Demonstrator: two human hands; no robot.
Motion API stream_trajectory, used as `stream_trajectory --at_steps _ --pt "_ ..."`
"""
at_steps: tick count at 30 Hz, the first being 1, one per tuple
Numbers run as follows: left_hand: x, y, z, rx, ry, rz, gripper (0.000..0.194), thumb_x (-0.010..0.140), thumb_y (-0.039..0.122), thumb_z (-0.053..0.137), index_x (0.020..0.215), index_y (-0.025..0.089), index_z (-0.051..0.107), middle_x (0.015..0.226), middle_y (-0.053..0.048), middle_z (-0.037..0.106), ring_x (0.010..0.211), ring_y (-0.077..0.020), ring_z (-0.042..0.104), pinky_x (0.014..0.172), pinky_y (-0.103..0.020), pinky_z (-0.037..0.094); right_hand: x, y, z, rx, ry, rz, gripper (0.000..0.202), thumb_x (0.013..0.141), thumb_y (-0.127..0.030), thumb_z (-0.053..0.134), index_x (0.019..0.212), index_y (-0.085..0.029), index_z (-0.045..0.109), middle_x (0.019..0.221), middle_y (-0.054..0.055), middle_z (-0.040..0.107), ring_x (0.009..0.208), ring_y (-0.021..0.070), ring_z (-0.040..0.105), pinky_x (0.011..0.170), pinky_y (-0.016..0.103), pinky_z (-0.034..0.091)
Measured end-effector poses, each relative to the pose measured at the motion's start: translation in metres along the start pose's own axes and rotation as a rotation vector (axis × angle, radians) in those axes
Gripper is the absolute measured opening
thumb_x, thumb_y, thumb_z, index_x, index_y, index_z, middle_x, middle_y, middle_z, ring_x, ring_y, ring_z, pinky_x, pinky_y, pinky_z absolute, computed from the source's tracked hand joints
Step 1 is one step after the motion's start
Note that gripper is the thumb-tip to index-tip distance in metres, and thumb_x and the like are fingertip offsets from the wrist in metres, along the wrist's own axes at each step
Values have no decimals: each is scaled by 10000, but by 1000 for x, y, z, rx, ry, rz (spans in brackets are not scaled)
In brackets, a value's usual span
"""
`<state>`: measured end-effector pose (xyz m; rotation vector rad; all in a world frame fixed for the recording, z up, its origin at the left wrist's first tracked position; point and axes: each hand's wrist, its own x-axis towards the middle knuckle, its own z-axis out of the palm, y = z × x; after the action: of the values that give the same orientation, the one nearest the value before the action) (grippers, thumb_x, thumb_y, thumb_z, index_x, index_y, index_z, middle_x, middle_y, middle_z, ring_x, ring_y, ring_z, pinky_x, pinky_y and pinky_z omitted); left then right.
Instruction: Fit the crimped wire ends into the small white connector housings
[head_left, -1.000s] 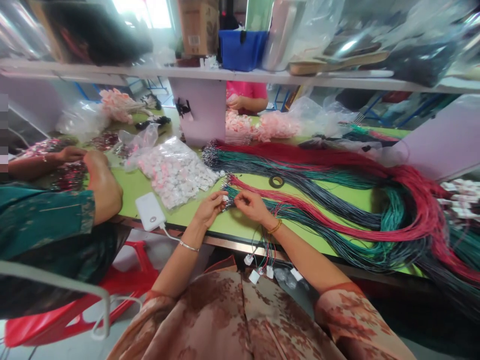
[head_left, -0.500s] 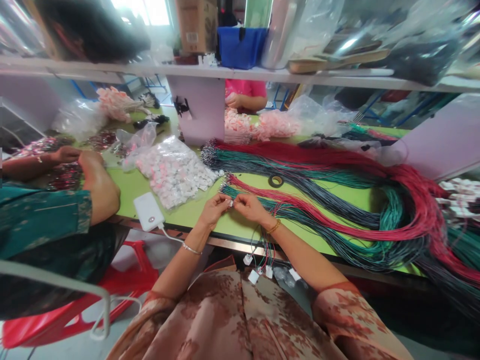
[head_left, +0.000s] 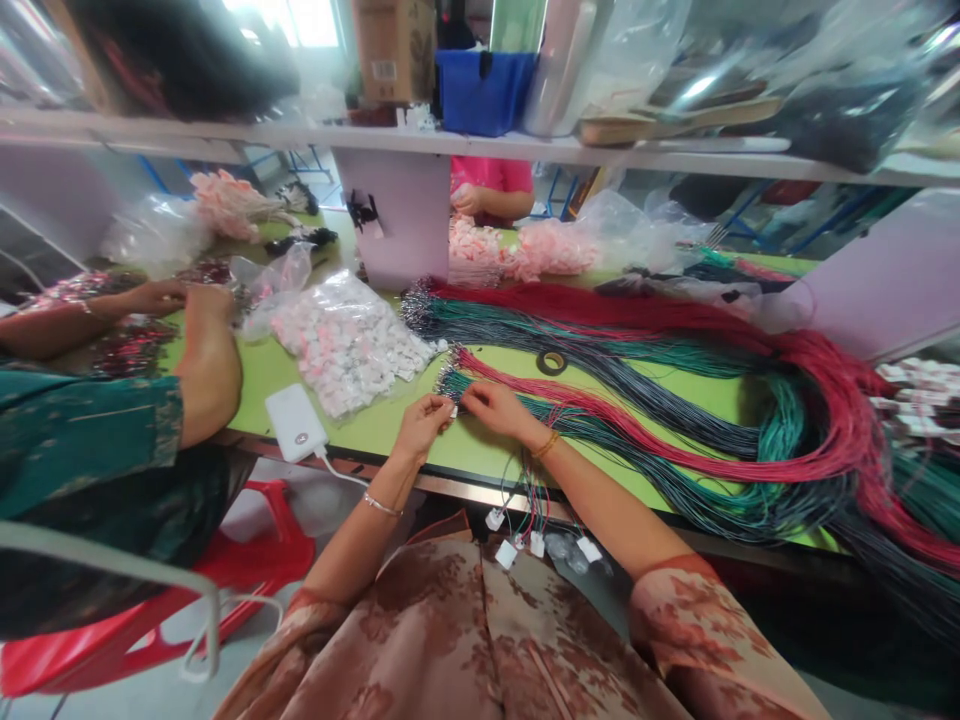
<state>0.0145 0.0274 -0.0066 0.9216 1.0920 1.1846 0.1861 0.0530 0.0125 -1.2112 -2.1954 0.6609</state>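
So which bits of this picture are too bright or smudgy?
In the head view, the window glares white; in the same view, the plastic at top right looks smeared, the bag of white pieces has shiny glints, and the left hand and right hand look clearer.

From the centre of the view, the long, thin red, green and dark grey wires (head_left: 832, 440) toward three o'clock have smooth, plastic-looking sheaths with a soft sheen; the clustered silvery wire tips (head_left: 418, 308) at ten glint like metal. At nine, a clear plastic bag (head_left: 341, 300) is glossy and crinkled over small white plastic-looking connectors (head_left: 390, 365). The flat green tabletop (head_left: 472, 452) at six looks smooth. At eight, the red plastic stool (head_left: 75, 650) shines; at eleven, the brown cardboard box (head_left: 396, 50) is matt.
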Motion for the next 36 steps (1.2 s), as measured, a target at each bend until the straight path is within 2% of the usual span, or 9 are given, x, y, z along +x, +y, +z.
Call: stream_trajectory --at_steps 3,5,7,9,14,21,25,31,36 --pt "2 4 -2 11 7 -18 375 548 379 839 748 123 649 548 6 598 483 -73 483 491 -209 337 22 14 -3 -174 81 169 152 868 -260 526 823 -164 635 820 69 652 697 160 533 624 255 336" --pt "1 6 -2 14 -5 -13 380 544 389 841 744 126 652 553 5 601 487 -75 486 494 -213 344 33 21 -2 -282 67 257 89 826 -232 574 826 -170 639 878 91 661 724 175 545 627 263 331" --pt "-1 8 -1 14 -25 0 373 555 393 836 743 128 654 562 7 599 496 -75 486 500 -216 347 37 27 -2 -294 29 283 89 831 -223 560 802 -176 629 861 85 662 714 175 542 626 264 327" --pt "-4 10 -1 15 -35 7 362 566 390 831 748 130 656 572 7 600 499 -73 481 501 -217 343 37 32 -2 -254 31 269 128 857 -243 523 789 -180 613 806 64 654 687 167 524 625 262 321" --pt "-6 11 1 -24 -47 24 316 600 358 816 767 143 656 603 8 602 520 -75 482 516 -222 352 33 36 -9 -129 147 199 145 869 -289 490 801 -180 558 707 22 590 622 149 461 591 259 301" --pt "0 8 11 -150 -78 -22 293 622 308 797 806 147 636 668 5 609 565 -70 506 545 -207 366 45 0 -12 238 134 14 175 814 -327 508 729 -175 528 675 -10 548 605 114 443 588 237 344" --pt "2 8 13 -237 -77 -52 289 636 289 792 820 156 614 719 1 614 616 -76 533 582 -210 390 32 -9 -15 322 104 28 177 786 -329 540 711 -168 538 645 -17 535 584 102 426 572 231 344" --pt "5 6 12 -294 -97 -77 282 655 289 787 830 161 607 744 -3 612 638 -84 542 606 -219 410 -1 -2 -19 424 55 63 194 773 -349 580 736 -160 567 666 -8 554 579 97 438 558 226 357" --pt "4 5 13 -318 -105 -76 285 638 285 807 817 162 623 788 -10 640 652 -79 545 631 -216 418 -12 1 -17 407 32 77 197 807 -344 561 726 -165 551 648 -16 519 579 98 411 556 228 341"
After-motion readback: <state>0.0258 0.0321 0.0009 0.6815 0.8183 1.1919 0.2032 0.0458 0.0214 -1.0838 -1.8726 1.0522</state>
